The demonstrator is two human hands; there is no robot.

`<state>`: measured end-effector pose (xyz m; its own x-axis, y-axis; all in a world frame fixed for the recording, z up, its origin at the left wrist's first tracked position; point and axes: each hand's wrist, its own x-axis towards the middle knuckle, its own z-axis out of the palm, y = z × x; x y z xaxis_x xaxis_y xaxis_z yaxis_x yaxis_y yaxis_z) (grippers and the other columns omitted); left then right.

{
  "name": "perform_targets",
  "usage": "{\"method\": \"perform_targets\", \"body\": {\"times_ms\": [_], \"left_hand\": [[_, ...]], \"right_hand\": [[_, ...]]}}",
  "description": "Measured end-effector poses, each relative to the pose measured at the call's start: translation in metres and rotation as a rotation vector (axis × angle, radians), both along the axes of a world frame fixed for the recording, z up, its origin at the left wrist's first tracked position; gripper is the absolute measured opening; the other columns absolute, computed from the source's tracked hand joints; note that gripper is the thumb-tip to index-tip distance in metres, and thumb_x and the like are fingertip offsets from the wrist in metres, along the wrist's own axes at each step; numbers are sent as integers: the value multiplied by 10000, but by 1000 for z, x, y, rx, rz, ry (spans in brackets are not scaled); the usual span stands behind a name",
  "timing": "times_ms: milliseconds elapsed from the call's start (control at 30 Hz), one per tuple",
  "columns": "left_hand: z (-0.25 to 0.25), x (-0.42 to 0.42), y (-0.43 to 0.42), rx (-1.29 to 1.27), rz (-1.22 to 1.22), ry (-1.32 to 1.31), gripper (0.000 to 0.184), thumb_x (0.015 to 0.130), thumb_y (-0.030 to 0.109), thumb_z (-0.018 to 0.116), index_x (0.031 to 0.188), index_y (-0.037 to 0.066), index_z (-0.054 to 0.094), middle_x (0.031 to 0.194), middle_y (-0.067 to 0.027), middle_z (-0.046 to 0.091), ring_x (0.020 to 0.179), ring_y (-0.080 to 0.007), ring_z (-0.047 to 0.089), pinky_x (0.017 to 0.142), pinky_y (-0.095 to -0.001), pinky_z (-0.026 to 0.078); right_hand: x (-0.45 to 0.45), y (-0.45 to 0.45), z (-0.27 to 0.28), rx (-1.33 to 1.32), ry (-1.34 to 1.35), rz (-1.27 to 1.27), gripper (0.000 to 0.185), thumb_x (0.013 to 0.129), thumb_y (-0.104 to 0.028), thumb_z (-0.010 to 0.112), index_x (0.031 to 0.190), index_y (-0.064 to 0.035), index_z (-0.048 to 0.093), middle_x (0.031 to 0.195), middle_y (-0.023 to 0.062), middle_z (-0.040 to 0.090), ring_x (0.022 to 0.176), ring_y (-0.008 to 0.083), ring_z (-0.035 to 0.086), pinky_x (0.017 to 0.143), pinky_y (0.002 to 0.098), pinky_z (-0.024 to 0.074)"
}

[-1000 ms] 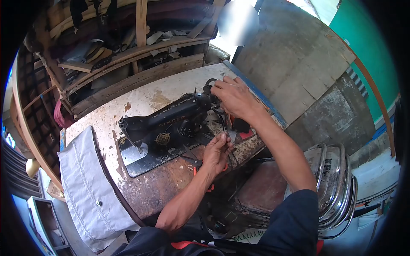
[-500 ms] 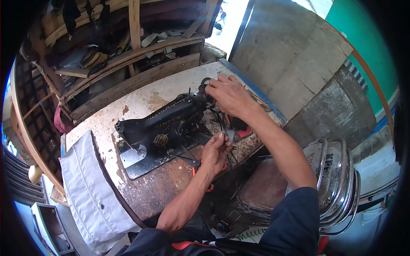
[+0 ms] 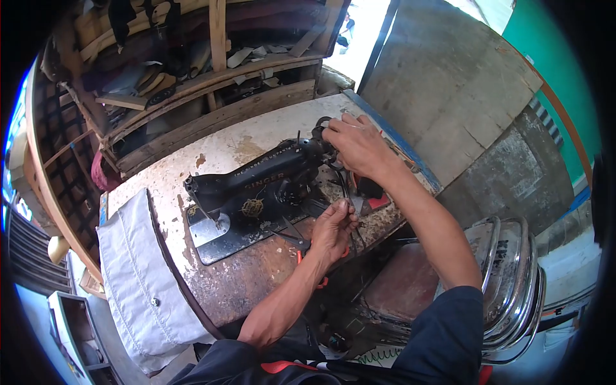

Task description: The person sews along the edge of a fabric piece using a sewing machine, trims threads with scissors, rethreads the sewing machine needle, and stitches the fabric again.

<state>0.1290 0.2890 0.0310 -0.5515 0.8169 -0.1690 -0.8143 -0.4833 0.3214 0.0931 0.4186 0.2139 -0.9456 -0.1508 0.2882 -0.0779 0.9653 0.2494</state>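
A black Singer sewing machine (image 3: pixel 256 183) stands on the worn table, its handwheel end toward the right. My right hand (image 3: pixel 359 146) is closed over the handwheel (image 3: pixel 323 125), its fingertips partly hidden behind the wheel and knuckles. Lower down, my left hand (image 3: pixel 333 230) is closed in a pinch at a thin dark cord (image 3: pixel 345 186), which runs down from the wheel end. What exactly sits between these fingertips is hard to see. Scissors with orange handles (image 3: pixel 295 240) lie beside my left wrist, blades pointing at the machine base, handles partly covered.
Grey cloth (image 3: pixel 151 282) with a snap button drapes over the table's left edge. Chrome-framed chairs (image 3: pixel 507 282) are stacked at the right. A wooden shelf (image 3: pixel 218 115) with scraps stands behind the worn table (image 3: pixel 237 285). A red and dark object (image 3: pixel 378 200) lies near the table's right edge.
The whole view has shifted slightly, so everything appears a little further right and lower. Both hands keep nearly the same places at the machine.
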Motion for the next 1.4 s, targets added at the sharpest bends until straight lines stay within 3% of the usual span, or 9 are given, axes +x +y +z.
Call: {"method": "perform_targets", "body": {"times_ms": [67, 133, 367, 433, 933, 1067, 1133, 1400], "left_hand": [[-1, 0, 1, 1, -7, 0, 118, 1005, 216, 732, 1064, 125, 686, 930, 0, 704, 836, -139, 670, 812, -322, 565], [-1, 1, 1, -1, -10, 2, 121, 1007, 217, 729, 1073, 124, 687, 935, -1, 704, 839, -139, 671, 811, -319, 565], [0, 1, 0, -7, -4, 15, 128, 1011, 225, 725, 1081, 125, 686, 935, 0, 705, 842, -139, 670, 808, -314, 561], [2, 2, 0, -22, -4, 13, 137, 1014, 239, 726, 1078, 121, 701, 935, 10, 699, 828, -128, 665, 809, -308, 549], [-2, 2, 3, -20, -8, 25, 115, 1027, 235, 704, 1085, 138, 683, 949, 10, 703, 848, -138, 674, 836, -323, 548], [-3, 2, 4, -7, -16, 23, 113, 1027, 232, 704, 1083, 137, 684, 951, 9, 703, 850, -141, 672, 842, -327, 548], [-2, 3, 4, 5, -16, 10, 117, 1026, 229, 705, 1086, 132, 681, 952, 8, 697, 853, -143, 667, 838, -326, 550], [2, 4, 2, -24, -15, 8, 131, 1028, 223, 704, 1099, 121, 664, 957, 0, 684, 854, -144, 664, 821, -320, 552]], "right_hand": [[0, 2, -1, 9, 11, -2, 289, 843, -23, 654, 1106, -125, 719, 1175, 41, 666, 1204, 269, 600, 1016, 502, 469], [-1, 5, -5, 38, 84, 46, 434, 685, -68, 822, 1095, -114, 686, 1143, 32, 659, 1157, 275, 598, 943, 446, 491], [0, 4, -3, 26, 80, 50, 438, 677, -50, 812, 1092, -109, 684, 1137, 35, 658, 1157, 277, 600, 966, 450, 494], [1, 1, 1, -1, 6, 1, 291, 842, -20, 655, 1112, -116, 713, 1175, 45, 666, 1201, 272, 604, 1026, 508, 473], [0, 0, 4, -43, -45, -24, 287, 853, -20, 644, 1119, -106, 707, 1166, 57, 659, 1208, 278, 610, 1033, 497, 485], [1, 1, 3, -32, -36, -20, 288, 854, -19, 640, 1119, -108, 709, 1165, 58, 660, 1210, 276, 614, 1032, 489, 490], [-1, 5, -3, -31, 89, 67, 388, 691, -23, 779, 1054, -90, 658, 1071, 61, 638, 1107, 305, 616, 933, 468, 520], [-1, 8, -6, -60, 84, 74, 391, 695, -15, 778, 1059, -84, 655, 1079, 67, 630, 1113, 309, 615, 943, 469, 520]]}}
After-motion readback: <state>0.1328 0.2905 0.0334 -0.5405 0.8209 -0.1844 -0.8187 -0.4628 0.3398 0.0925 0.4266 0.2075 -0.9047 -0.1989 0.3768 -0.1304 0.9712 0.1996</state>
